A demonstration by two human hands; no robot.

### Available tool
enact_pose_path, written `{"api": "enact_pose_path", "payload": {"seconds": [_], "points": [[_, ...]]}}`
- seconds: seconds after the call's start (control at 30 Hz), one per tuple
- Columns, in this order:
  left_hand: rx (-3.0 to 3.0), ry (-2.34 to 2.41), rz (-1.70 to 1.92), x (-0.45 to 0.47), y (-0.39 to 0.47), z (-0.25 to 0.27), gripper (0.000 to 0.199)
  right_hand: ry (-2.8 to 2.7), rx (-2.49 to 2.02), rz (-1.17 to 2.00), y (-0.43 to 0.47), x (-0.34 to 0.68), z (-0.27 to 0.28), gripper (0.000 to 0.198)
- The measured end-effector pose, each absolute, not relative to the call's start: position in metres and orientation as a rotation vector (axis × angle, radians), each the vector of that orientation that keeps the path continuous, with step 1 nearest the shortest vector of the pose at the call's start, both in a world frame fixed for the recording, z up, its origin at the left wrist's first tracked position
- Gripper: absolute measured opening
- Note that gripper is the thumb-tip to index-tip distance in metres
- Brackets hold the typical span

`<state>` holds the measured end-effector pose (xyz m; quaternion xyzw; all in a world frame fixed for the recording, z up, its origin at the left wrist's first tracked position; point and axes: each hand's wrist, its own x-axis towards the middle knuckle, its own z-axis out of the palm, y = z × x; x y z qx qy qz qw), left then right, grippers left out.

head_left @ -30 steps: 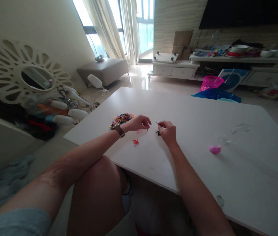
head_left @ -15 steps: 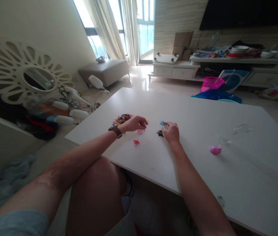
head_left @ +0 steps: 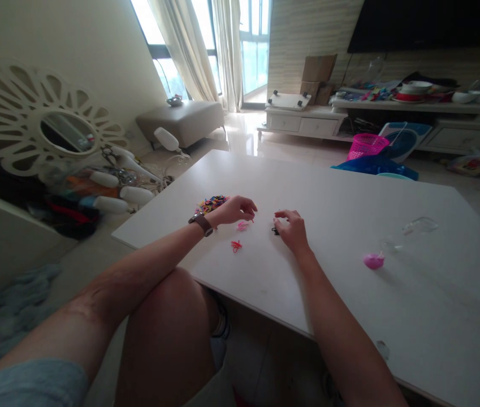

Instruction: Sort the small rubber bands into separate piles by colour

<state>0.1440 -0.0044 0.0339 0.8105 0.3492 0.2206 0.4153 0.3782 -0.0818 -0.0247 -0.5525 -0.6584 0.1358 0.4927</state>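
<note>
A thin, red, rubbery-looking strip [head_left: 253, 220] is held, apparently pinched, at the fingertips of the bare left hand [head_left: 237, 210], to the right of a heaped pile of small multicoloured strips [head_left: 211, 204]. It could be dropped if that pinch is loosened; a loose pink cluster of small strips [head_left: 242, 226], right of the pile, could be scattered if brushed by the same hand. Farther right of the pile, a loose black cluster of small strips [head_left: 276, 231] could be disturbed by the bare right hand [head_left: 292, 227], whose fingers are curled beside it; whether anything is grasped there cannot be told. The red strip seems to be pointed downward from the fingertips, its long axis apparently steep, though only faintly shown.
</note>
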Motion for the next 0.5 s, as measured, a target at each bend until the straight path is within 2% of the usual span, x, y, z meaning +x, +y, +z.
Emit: {"api": "enact_pose_path", "payload": {"seconds": [0.2,0.5], "points": [[1.992,0.841,0.588,0.154,-0.006,0.033,0.028,-1.798,-1.193,0.402,-0.088,0.367,-0.015,0.007],[1.988,0.802,0.535,0.168,-0.015,0.036,0.023,-1.797,-1.152,0.432,-0.089,0.365,-0.015,0.009]]}}
